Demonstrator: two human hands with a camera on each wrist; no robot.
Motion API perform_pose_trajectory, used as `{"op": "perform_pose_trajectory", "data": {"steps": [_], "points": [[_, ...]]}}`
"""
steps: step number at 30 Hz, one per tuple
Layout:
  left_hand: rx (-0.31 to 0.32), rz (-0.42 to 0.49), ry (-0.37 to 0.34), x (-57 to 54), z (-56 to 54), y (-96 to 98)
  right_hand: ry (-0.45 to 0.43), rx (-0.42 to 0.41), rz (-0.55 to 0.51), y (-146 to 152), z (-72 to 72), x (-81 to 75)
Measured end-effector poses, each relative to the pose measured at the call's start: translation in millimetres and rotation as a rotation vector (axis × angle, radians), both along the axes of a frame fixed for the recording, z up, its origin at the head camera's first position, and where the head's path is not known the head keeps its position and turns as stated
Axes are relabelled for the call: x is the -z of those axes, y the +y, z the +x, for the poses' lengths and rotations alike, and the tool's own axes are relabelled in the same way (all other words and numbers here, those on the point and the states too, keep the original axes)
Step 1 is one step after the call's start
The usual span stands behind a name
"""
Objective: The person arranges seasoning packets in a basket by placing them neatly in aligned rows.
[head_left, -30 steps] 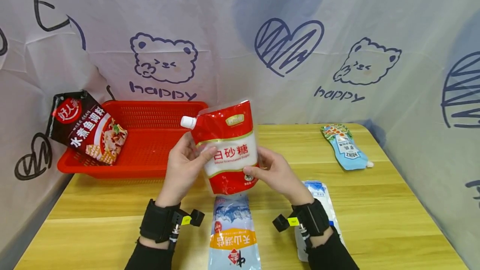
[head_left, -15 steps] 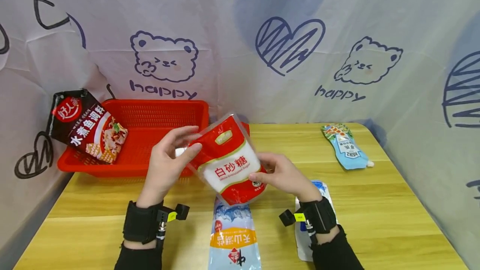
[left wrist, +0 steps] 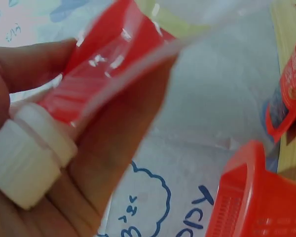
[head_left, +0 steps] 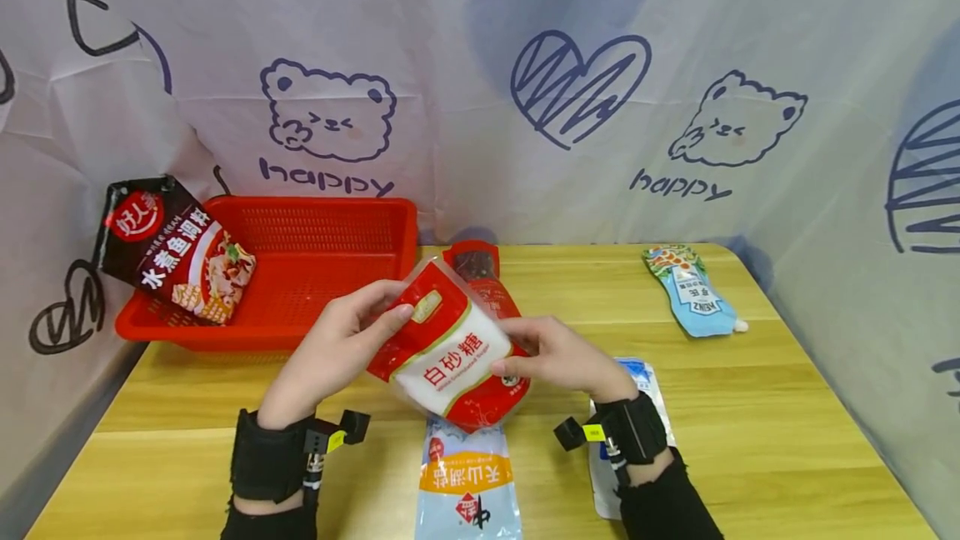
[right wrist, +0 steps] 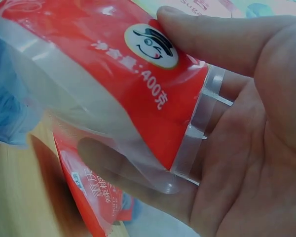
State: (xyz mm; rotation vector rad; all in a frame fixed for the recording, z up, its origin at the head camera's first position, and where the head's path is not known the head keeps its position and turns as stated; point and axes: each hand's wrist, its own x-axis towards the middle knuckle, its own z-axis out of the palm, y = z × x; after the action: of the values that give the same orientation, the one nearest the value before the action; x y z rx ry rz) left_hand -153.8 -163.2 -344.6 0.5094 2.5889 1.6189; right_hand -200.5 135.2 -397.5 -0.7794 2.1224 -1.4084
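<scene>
Fingers of the left hand [head_left: 330, 357] and right hand [head_left: 566, 357] pinch a glossy red-and-white plastic bag [head_left: 453, 348] between them, tilted above the wooden desk [head_left: 780, 440]. Thumbs in front, rest behind, probably so it doesn't sag. Its white ribbed plastic cap [left wrist: 29, 153] sits by the left palm. Label says 白砂糖, "White Granulated Sugar", 400克 near the bottom. Partly behind it is a red packet with a dark window [head_left: 474, 261], and nearer me a pale-blue pouch with an orange band [head_left: 468, 477], 天山湖盐, upside down from here. Black-and-red seasoning packet [head_left: 176, 248] (好人家 水煮鱼调料) leans in the red plastic basket [head_left: 330, 290], propped by the rim I guess. Far right: light-blue spouted pouch [head_left: 693, 294], HEINZ.
</scene>
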Motion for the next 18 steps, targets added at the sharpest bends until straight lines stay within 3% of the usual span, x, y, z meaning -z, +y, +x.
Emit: {"op": "perform_pose_trajectory", "data": {"steps": [5, 10, 13, 18], "points": [[0.059, -0.045, -0.051, -6.2, 4.5, -1.7, 0.007, -0.008, -0.016, -3.0, -0.7, 2.0], [0.026, 0.006, -0.046, -16.9, 8.4, -3.0, 0.032, 0.066, -0.099, -8.0, -0.4, 3.3], [-0.004, 0.013, 0.002, -27.0, 10.6, -4.4, 0.077, 0.135, -0.147, -12.8, -1.6, 2.7], [-0.067, -0.038, 0.149, -50.6, 14.2, -15.7, 0.111, 0.24, -0.167, -31.8, -5.1, -3.5]]}}
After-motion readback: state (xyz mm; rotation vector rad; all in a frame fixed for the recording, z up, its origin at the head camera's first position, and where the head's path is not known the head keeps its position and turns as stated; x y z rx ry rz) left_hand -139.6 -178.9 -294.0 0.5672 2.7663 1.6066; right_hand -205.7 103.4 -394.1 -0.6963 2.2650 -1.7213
